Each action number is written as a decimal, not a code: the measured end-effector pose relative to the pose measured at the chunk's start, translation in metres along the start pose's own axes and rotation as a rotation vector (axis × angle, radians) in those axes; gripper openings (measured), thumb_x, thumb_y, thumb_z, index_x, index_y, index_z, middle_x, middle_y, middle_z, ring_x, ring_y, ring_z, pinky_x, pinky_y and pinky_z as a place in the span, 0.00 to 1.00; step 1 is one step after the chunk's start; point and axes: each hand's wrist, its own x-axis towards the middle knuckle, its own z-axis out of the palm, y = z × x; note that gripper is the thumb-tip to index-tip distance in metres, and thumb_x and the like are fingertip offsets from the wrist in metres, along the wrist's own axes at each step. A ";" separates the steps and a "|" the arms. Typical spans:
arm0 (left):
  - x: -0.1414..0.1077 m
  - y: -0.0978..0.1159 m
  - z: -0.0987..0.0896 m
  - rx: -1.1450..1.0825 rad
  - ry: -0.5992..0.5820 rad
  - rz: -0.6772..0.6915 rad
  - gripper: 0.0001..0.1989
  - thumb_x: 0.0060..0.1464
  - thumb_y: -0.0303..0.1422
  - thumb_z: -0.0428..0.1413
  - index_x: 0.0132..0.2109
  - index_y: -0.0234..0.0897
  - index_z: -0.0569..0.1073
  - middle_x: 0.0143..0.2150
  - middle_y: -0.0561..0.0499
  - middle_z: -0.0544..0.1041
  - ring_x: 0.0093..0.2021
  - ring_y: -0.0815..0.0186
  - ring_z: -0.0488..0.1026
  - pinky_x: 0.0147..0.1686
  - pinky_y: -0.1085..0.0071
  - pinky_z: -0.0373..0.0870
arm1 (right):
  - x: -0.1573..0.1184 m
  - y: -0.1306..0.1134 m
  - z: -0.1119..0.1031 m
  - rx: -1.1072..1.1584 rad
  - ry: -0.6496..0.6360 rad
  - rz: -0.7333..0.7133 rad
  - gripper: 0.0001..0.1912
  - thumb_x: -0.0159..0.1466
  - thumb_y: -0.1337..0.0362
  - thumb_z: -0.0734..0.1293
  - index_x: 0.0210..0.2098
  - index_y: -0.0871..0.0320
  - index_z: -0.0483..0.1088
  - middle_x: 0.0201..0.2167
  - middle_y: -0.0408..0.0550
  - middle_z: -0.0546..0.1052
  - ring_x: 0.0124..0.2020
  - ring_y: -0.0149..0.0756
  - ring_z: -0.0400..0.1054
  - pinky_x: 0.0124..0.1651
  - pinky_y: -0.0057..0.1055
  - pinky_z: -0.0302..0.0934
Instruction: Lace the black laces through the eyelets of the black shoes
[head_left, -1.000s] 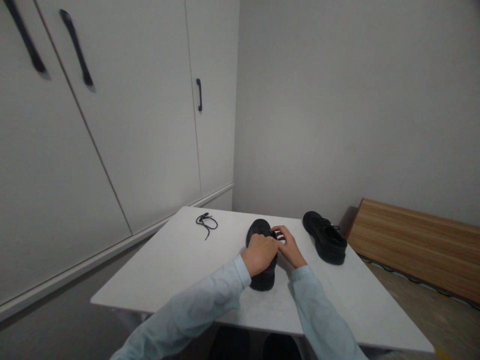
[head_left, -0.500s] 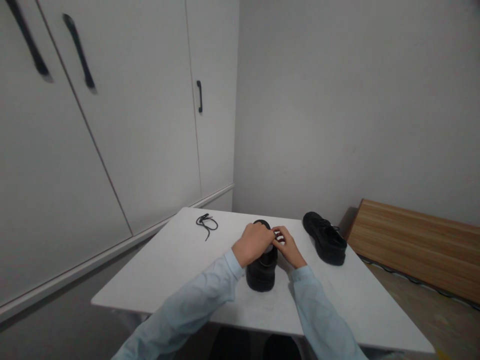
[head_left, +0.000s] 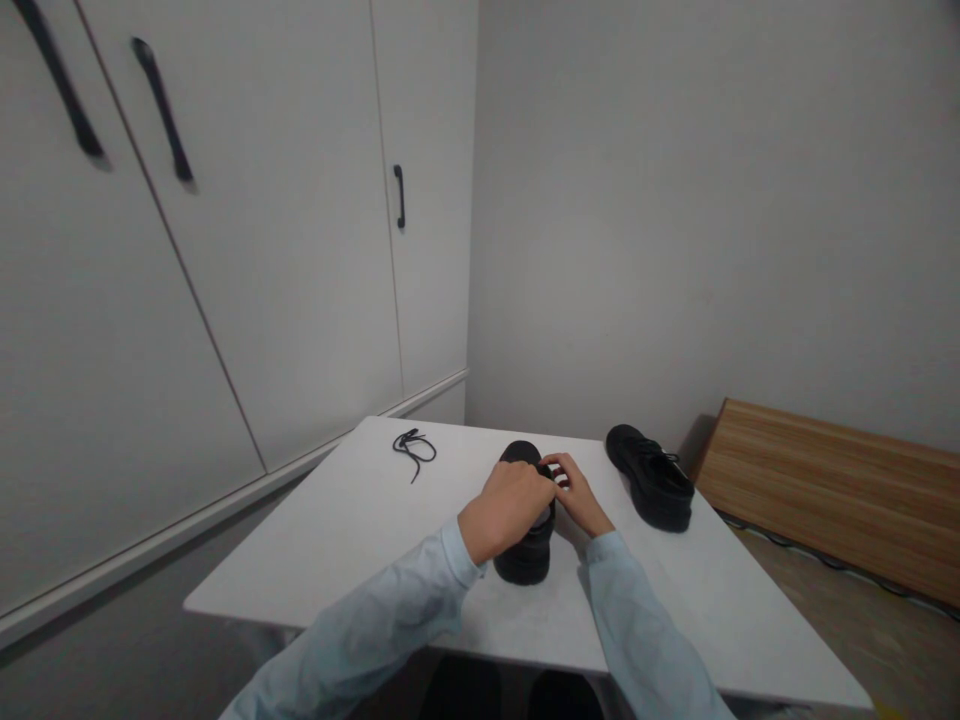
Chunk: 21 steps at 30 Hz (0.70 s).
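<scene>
beneath both hands (head_left: 510, 508) (head_left: 571, 494), seemingly gripped, sits the black shoe (head_left: 523, 560).

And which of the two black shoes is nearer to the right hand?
The shoe in the middle of the white table; the right hand touches it, unlike the other shoe.

A black shoe (head_left: 524, 562) sits upright on the white desk (head_left: 330, 530), right there in the lower middle of the frame, rounded toe pointing away, chunky heel toward the near edge, grey showing near its opening, midsection partly hidden.
</scene>
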 end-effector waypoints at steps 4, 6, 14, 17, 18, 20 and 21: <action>-0.004 -0.006 0.005 -0.029 0.021 -0.020 0.10 0.57 0.26 0.50 0.41 0.36 0.76 0.37 0.43 0.78 0.39 0.59 0.76 0.36 0.69 0.69 | 0.000 -0.004 0.000 0.006 0.004 0.007 0.12 0.56 0.58 0.66 0.39 0.55 0.68 0.41 0.48 0.69 0.35 0.36 0.66 0.34 0.32 0.63; -0.005 -0.016 0.004 -0.083 0.008 -0.027 0.09 0.56 0.29 0.53 0.42 0.41 0.76 0.37 0.47 0.79 0.40 0.61 0.75 0.37 0.70 0.68 | -0.001 -0.005 -0.001 0.005 -0.002 0.012 0.13 0.56 0.57 0.66 0.39 0.55 0.68 0.42 0.48 0.69 0.35 0.36 0.66 0.34 0.32 0.63; -0.008 -0.033 0.009 -0.209 -0.022 -0.025 0.11 0.53 0.31 0.57 0.44 0.46 0.75 0.39 0.52 0.79 0.42 0.62 0.75 0.38 0.73 0.66 | -0.002 -0.008 -0.001 -0.004 -0.004 0.017 0.14 0.57 0.54 0.67 0.39 0.54 0.68 0.41 0.47 0.69 0.36 0.37 0.65 0.38 0.34 0.62; -0.013 -0.026 0.018 -0.196 -0.013 0.004 0.09 0.54 0.32 0.56 0.43 0.45 0.76 0.38 0.52 0.79 0.42 0.62 0.74 0.37 0.73 0.66 | -0.002 -0.006 -0.001 0.000 -0.011 0.017 0.14 0.57 0.54 0.66 0.39 0.54 0.68 0.42 0.47 0.69 0.37 0.37 0.65 0.38 0.34 0.62; -0.015 -0.024 0.020 -0.188 -0.011 0.012 0.09 0.54 0.32 0.56 0.42 0.45 0.76 0.38 0.52 0.79 0.42 0.62 0.74 0.36 0.73 0.66 | -0.002 -0.005 0.000 0.000 -0.011 0.020 0.14 0.57 0.54 0.66 0.39 0.54 0.67 0.42 0.47 0.69 0.37 0.37 0.65 0.38 0.34 0.62; -0.019 -0.021 0.024 -0.173 0.002 0.018 0.08 0.55 0.35 0.55 0.41 0.43 0.77 0.38 0.50 0.78 0.43 0.61 0.73 0.36 0.72 0.65 | -0.002 -0.003 0.000 0.000 -0.013 0.026 0.15 0.57 0.53 0.66 0.40 0.54 0.67 0.42 0.47 0.69 0.36 0.37 0.65 0.38 0.34 0.62; -0.022 -0.021 0.025 -0.172 0.012 0.024 0.09 0.54 0.38 0.56 0.41 0.43 0.77 0.39 0.50 0.78 0.43 0.61 0.73 0.36 0.72 0.66 | -0.002 -0.003 0.000 0.000 -0.016 0.028 0.15 0.57 0.53 0.66 0.40 0.54 0.67 0.42 0.48 0.69 0.36 0.37 0.65 0.38 0.34 0.62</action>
